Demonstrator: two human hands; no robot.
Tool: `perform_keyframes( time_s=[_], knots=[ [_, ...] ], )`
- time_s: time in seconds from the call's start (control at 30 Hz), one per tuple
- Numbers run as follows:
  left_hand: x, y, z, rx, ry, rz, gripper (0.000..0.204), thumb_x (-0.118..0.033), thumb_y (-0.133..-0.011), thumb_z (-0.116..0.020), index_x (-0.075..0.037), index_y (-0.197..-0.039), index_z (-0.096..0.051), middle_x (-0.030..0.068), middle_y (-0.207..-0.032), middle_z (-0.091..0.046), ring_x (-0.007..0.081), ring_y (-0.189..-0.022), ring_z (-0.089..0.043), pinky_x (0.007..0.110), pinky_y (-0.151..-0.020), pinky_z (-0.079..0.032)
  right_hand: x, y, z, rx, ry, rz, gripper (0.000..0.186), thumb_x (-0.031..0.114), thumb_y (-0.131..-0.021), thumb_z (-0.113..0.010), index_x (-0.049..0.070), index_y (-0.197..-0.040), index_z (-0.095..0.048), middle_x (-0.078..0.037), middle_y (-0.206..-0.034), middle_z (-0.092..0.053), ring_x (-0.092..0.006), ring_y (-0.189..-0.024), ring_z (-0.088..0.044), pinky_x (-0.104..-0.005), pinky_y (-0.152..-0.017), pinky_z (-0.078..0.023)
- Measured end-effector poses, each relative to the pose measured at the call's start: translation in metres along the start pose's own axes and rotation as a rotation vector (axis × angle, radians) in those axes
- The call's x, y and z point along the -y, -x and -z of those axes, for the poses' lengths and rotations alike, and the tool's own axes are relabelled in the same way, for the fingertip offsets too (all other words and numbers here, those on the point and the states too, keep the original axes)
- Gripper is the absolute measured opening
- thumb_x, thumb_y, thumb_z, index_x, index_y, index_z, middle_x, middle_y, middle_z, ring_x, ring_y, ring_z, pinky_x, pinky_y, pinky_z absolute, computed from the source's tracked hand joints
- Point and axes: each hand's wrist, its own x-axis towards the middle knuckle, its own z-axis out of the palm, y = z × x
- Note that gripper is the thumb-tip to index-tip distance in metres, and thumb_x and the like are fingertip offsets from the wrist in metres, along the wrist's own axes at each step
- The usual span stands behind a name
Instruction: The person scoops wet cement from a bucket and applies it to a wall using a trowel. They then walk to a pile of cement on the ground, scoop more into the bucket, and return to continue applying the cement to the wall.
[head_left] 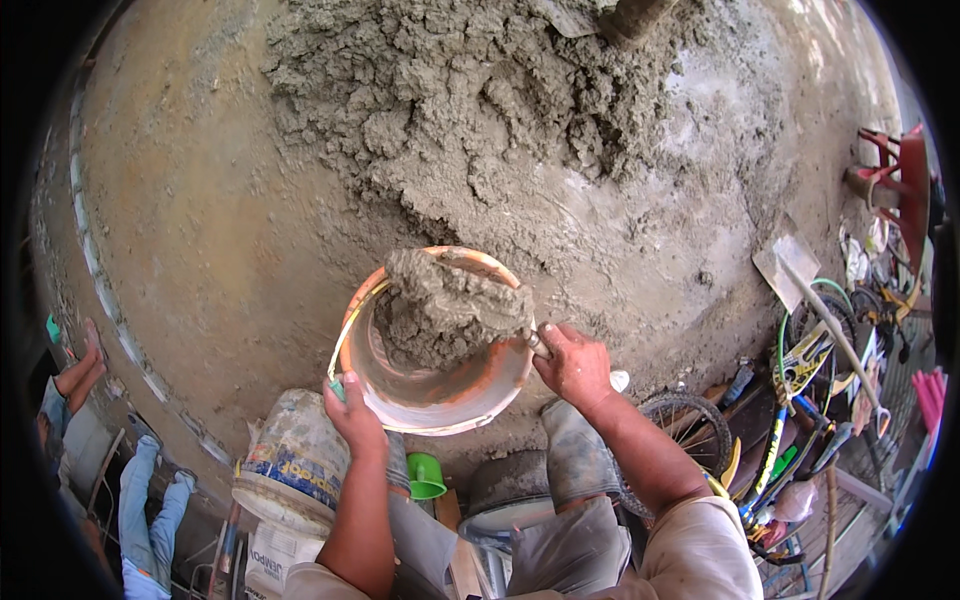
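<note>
From my remote station I record the bucket [455,418], orange and pale inside, between the two hands and just forward of them, its open mouth facing up toward the head camera. The left hand [357,415] is closed at the bucket's near left rim, where it grips the green handle sleeve [338,388]; whether its fingers also bear on the wall I cannot tell. The right hand [577,368], just beyond the right rim, is closed around the short tool handle [538,343], which points left across that rim. I note a lump of wet grey mix [455,295] at the handle's far end, inside the bucket's mouth and rising past its far rim; it hides the tool's working end, so I cannot confirm the shape. Past the bucket, well apart from both hands, I find the large heap of grey mix [470,90] on the ground. Nearer the body I log a green dipper [427,482] and, left of it, a stained white pail [288,455]. To the right stands a bicycle wheel [697,412].
</note>
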Motion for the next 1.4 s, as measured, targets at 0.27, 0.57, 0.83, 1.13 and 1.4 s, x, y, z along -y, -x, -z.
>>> perform_keyframes(
  time_s=[0.27, 0.57, 0.83, 1.13, 1.4],
  knots=[
    [0.02, -0.011, 0.02, -0.048, -0.026, 0.021, 0.02, -0.021, -0.098, -0.057, -0.002, -0.101, -0.052, 0.006, -0.096, -0.055, 0.016, -0.088, -0.054, 0.032, -0.082, -0.046, -0.085, 0.042, -0.051, 0.032, -0.387, -0.597, 0.042, 0.019, -0.075, -0.065, 0.004, -0.114, -0.06, -0.021, -0.102, -0.067, -0.0399, -0.089, -0.066, -0.0444, -0.078, -0.053],
    [0.013, -0.012, 0.021, -0.077, 0.034, 0.047, 0.022, -0.021, -0.096, -0.059, -0.001, -0.1, -0.052, 0.0068, -0.098, -0.056, 0.0168, -0.09, -0.054, 0.033, -0.084, -0.047, -0.146, 0.013, -0.219, -0.068, -0.747, -0.738, 0.066, 0.013, -0.079, -0.065, -0.014, -0.135, -0.043, -0.027, -0.115, -0.065, -0.0314, -0.105, -0.064, -0.0368, -0.094, -0.049],
    [0.023, -0.016, 0.029, -0.052, 0.015, 0.037, 0.024, -0.022, -0.097, -0.058, -0.001, -0.108, -0.053, 0.0101, -0.106, -0.059, 0.0201, -0.096, -0.059, 0.036, -0.088, -0.049, -0.091, -0.107, -0.2, -0.044, -1.011, -0.57, 0.061, 0.007, -0.079, -0.064, -0.006, -0.136, -0.045, -0.012, -0.086, -0.065, -0.021, -0.07, -0.06, -0.0378, -0.069, -0.05],
    [0.02, -0.013, 0.015, -0.046, -0.009, -0.007, 0.019, -0.02, -0.097, -0.058, -0.002, -0.099, -0.053, 0.0059, -0.095, -0.057, 0.016, -0.087, -0.054, 0.033, -0.081, -0.047, -0.097, -0.079, -0.08, 0.007, -0.754, -0.33, 0.048, 0.014, -0.079, -0.066, 0.002, -0.125, -0.054, -0.013, -0.078, -0.063, -0.0217, -0.061, -0.059, -0.037, -0.057, -0.048],
    [0.024, -0.014, 0.017, -0.053, 0.016, -0.021, 0.017, -0.018, -0.096, -0.059, -0.003, -0.094, -0.052, 0.0033, -0.087, -0.053, 0.0138, -0.081, -0.049, 0.03, -0.076, -0.043, -0.017, 0.034, -0.027, -0.205, -0.143, -0.045, 0.038, 0.021, -0.074, -0.075, 0.014, -0.107, -0.059, -0.012, -0.091, -0.064, -0.0362, -0.078, -0.066, -0.0461, -0.064, -0.053]
  ],
)
